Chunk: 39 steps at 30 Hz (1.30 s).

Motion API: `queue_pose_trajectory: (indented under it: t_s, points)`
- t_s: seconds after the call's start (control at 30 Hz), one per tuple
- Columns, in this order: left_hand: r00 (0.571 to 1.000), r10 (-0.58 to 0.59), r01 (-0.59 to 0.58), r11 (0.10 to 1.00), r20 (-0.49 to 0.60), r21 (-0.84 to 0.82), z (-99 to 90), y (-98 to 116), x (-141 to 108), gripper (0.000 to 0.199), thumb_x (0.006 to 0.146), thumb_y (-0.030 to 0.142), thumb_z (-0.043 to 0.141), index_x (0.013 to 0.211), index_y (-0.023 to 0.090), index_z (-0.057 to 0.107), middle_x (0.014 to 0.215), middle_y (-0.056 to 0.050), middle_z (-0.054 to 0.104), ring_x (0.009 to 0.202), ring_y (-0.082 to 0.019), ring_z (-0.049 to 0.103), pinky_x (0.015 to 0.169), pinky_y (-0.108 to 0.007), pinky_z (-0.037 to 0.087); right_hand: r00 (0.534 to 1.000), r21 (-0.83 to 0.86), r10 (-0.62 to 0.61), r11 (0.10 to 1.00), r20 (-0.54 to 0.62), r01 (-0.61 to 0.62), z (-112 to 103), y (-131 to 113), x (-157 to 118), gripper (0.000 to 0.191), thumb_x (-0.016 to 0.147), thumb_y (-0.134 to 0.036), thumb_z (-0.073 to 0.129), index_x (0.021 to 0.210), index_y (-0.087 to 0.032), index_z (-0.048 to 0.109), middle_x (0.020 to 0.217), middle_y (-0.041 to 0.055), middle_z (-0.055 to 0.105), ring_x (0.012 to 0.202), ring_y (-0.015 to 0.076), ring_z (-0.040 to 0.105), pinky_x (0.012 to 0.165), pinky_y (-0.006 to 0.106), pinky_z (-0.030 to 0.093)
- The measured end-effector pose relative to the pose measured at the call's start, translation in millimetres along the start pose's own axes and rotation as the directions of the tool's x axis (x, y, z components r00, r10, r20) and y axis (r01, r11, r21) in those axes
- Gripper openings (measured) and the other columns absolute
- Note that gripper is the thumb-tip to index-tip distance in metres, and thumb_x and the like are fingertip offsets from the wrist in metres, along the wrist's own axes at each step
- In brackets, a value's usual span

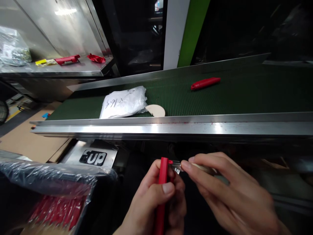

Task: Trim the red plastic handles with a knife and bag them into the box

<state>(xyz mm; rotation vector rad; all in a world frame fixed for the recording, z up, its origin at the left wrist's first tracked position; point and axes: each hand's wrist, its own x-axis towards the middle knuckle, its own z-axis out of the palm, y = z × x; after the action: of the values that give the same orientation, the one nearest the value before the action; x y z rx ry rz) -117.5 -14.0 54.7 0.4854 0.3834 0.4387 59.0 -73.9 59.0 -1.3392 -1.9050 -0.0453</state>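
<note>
Holding a long red part (162, 178) almost upright in view, the left hand (146, 204) has its fingers curled around it, thumb across the front. The right hand (234, 189) comes in from the right, fingers pinching a slim tool (204, 168); its metal tip (176, 166) sits at the part's upper end, crosswise to the long axis, touching or nearly so. Beyond both hands, a metal rail (183, 128) edges a green belt (176, 98) carrying 1 white bag (124, 102), 1 pale piece (156, 110) and 1 red piece (205, 83); a plastic-lined box (61, 176) stands left
</note>
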Motion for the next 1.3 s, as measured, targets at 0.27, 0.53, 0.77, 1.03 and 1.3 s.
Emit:
queue_pose_trajectory:
  t_s: [0.27, 0.53, 0.77, 1.03, 1.3]
  points:
    - [0.999, -0.035, 0.034, 0.998, -0.029, -0.045, 3.3, -1.9, -2.5, 0.017, 0.089, 0.031, 0.058, 0.097, 0.021, 0.047, 0.083, 0.001, 0.051, 0.054, -0.003, 0.044, 0.043, -0.009, 0.035, 1.0, -0.01, 0.008, 1.0, -0.007, -0.008, 1.5, 1.8, -1.8, 0.03, 0.09, -0.002, 0.051, 0.113, -0.011, 0.069, 0.101, 0.0115, 0.061, 0.092, 0.0149, 0.058, 0.077, 0.025, 0.052]
    - [0.999, -0.043, 0.041, 0.997, -0.034, -0.062, 5.9, -2.5, -2.2, 0.018, 0.088, 0.03, 0.058, 0.098, 0.022, 0.045, 0.083, 0.001, 0.051, 0.054, -0.004, 0.044, 0.042, -0.01, 0.033, 0.999, -0.014, 0.02, 1.0, -0.032, -0.02, -0.1, 1.6, -7.5, 0.031, 0.089, -0.001, 0.053, 0.113, -0.012, 0.068, 0.102, 0.0103, 0.06, 0.093, 0.0135, 0.058, 0.078, 0.023, 0.052]
    - [0.999, -0.033, 0.034, 0.997, 0.02, -0.072, 0.4, -5.3, 1.2, 0.014, 0.09, 0.029, 0.056, 0.098, 0.022, 0.046, 0.083, 0.001, 0.052, 0.051, -0.003, 0.043, 0.041, -0.01, 0.032, 0.999, -0.016, 0.023, 1.0, -0.024, -0.024, 2.9, 4.4, -6.3, 0.032, 0.088, 0.0, 0.052, 0.114, -0.012, 0.069, 0.102, 0.0104, 0.061, 0.093, 0.0148, 0.059, 0.077, 0.025, 0.053]
    - [0.987, -0.037, 0.052, 0.994, 0.159, -0.091, -2.8, -11.8, 0.3, 0.018, 0.084, 0.027, 0.062, 0.094, 0.019, 0.05, 0.077, -0.002, 0.052, 0.055, -0.006, 0.048, 0.054, -0.016, 0.034, 0.985, 0.068, 0.168, 0.984, -0.04, -0.165, 1.6, 15.8, -14.4, 0.04, 0.089, 0.0, 0.053, 0.124, -0.017, 0.063, 0.113, 0.0081, 0.059, 0.099, 0.0136, 0.06, 0.08, 0.024, 0.053]
    - [0.958, 0.121, -0.06, 0.971, 0.258, -0.233, -12.6, -25.6, 12.3, 0.018, 0.094, 0.036, 0.04, 0.103, 0.022, 0.049, 0.074, -0.002, 0.05, 0.043, -0.005, 0.041, 0.039, -0.011, 0.033, 0.998, -0.046, 0.021, 0.999, -0.058, -0.024, 1.7, 3.0, -8.3, 0.027, 0.089, -0.005, 0.055, 0.107, -0.017, 0.07, 0.1, 0.0078, 0.062, 0.094, 0.0152, 0.06, 0.077, 0.026, 0.052]
